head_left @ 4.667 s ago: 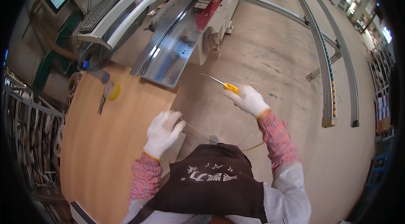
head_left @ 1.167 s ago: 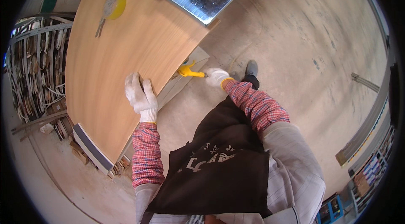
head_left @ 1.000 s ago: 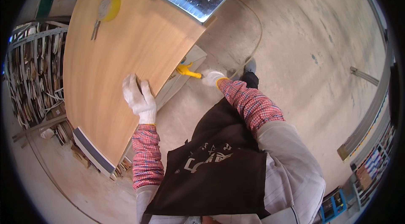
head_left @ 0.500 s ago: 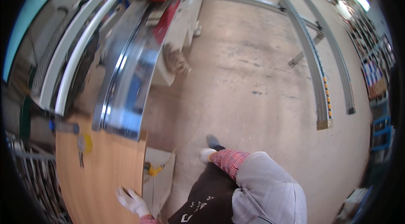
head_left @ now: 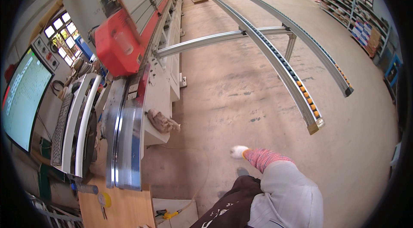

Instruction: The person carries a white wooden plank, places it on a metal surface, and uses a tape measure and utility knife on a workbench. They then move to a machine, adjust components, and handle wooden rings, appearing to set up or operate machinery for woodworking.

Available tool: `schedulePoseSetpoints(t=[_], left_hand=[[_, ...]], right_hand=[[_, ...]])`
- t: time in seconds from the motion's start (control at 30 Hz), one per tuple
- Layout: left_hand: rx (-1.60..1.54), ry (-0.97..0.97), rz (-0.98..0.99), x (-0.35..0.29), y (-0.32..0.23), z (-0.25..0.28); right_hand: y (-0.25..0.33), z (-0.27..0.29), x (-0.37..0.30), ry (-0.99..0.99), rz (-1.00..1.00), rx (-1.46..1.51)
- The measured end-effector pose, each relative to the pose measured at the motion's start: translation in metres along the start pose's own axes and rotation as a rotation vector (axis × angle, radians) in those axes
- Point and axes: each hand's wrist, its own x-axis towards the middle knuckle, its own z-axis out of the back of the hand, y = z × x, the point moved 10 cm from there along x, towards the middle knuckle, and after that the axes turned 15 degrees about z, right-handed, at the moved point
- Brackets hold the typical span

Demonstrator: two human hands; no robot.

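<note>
My right hand [head_left: 238, 152], in a white glove with a yellow cuff edge, hangs above the floor in front of my body. Its fingers look curled in, and I see nothing held in them. My left hand is outside the picture. At the lower left lies a wooden board [head_left: 116, 211]. On it are a clear bottle with a blue cap [head_left: 86, 188] and a round yellow item [head_left: 104, 199] beside a small dark tool. A yellow air gun [head_left: 171, 214] sits on a pale surface to the right of the board.
A long machine with a red head [head_left: 118, 45] and shiny metal bed [head_left: 129, 159] runs along the left. Near it are a monitor [head_left: 26, 99] and keyboard [head_left: 63, 131]. A rag [head_left: 162, 121] hangs off its side. A roller rail [head_left: 275, 60] stretches across the floor [head_left: 215, 112].
The view has swung up and left, bringing the monitor and red head fully in. My left glove, earlier resting on the board, has left the picture. My right hand has shifted right.
</note>
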Motion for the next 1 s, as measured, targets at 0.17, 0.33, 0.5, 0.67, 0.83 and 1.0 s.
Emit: schedulePoseSetpoints(t=[0.17, 0.33, 0.5, 0.67, 0.83, 1.0], left_hand=[[0.026, 0.037, 0.034, 0.019, -0.037, -0.005], [0.109, 0.041, 0.181, -0.009, -0.095, 0.022], [0.237, -0.473, 0.165, 0.007, -0.082, -0.001], [0.185, -0.317, 0.244, -0.004, -0.097, -0.003], [0.242, -0.340, 0.319, 0.003, -0.069, 0.006], [0.145, -0.318, 0.327, 0.008, -0.091, 0.007]], right_hand=[[0.042, 0.228, -0.017, -0.468, 0.224, -0.148], [0.023, 0.421, -0.108, -0.780, 0.011, -0.427], [-0.027, 0.488, -0.167, -1.046, 0.039, -0.347], [0.197, 0.385, -0.177, -0.598, 0.837, -0.015], [0.435, 0.237, -0.313, 0.363, 1.762, 0.443], [0.491, 0.183, -0.332, 0.396, 1.923, -0.043]])
